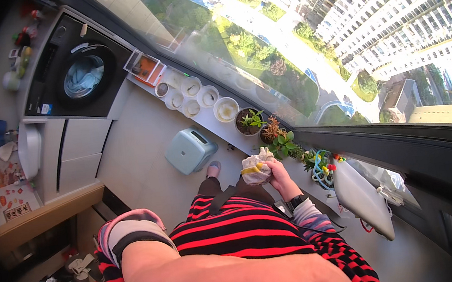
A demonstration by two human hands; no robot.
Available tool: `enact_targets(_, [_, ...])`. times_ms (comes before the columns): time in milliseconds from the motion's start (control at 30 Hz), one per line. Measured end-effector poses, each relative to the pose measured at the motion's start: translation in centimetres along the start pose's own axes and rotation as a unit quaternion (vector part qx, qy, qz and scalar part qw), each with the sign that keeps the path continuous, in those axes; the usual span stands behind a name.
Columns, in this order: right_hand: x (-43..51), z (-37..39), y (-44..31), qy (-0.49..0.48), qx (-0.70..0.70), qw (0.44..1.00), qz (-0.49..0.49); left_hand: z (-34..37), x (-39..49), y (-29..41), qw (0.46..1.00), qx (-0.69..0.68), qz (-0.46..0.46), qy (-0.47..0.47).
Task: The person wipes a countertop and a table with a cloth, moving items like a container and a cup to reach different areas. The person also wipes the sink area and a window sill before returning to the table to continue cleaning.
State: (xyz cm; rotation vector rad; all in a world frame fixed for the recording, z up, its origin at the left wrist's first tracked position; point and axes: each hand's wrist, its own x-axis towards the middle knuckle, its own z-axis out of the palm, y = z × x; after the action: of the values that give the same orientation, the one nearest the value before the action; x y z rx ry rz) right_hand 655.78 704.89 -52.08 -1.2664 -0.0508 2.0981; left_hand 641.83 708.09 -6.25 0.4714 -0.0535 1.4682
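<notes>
My right hand (282, 178), with a black watch at its wrist, grips a crumpled pale cloth (255, 172) with a yellow patch, held in front of my legs. My left hand (235, 281) is raised very close to the camera and fills the bottom of the view; its fingers are hidden. Beyond the cloth, a green-leaved plant (285, 144) and a reddish plant (273, 129) stand on the window ledge (231, 135). Farther along is a pot of dark soil with a young plant (251, 121), then a white pot (226, 109).
A pale blue boxy appliance (188, 152) stands on the floor near my foot. Several white tubs (192, 87) and a clear-walled box (144, 68) line the ledge. At the left is a front-loading washing machine (83, 76). A pale flat panel (360, 196) leans at the right, below the window.
</notes>
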Motion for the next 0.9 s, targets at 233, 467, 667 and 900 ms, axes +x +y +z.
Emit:
enact_targets(233, [-0.2,-0.2,-0.2,-0.005,-0.004,1.0,0.001,0.3,0.7,1.4,0.996,0.026,-0.076,0.029])
enact_targets(467, [-0.1,-0.7,-0.2,-0.005,0.002,1.0,0.003,-1.6,1.3,0.1,0.998,0.042,-0.038,-0.031])
enact_targets(667, [0.0,-1.0,0.1,-0.012,-0.005,1.0,0.006,-2.6,0.9,-0.9,0.993,0.042,-0.056,-0.09])
enact_targets(900, [0.8,-1.9,0.8,-0.003,0.009,1.0,0.029,-5.3,1.5,2.5,0.981,0.055,-0.178,-0.06])
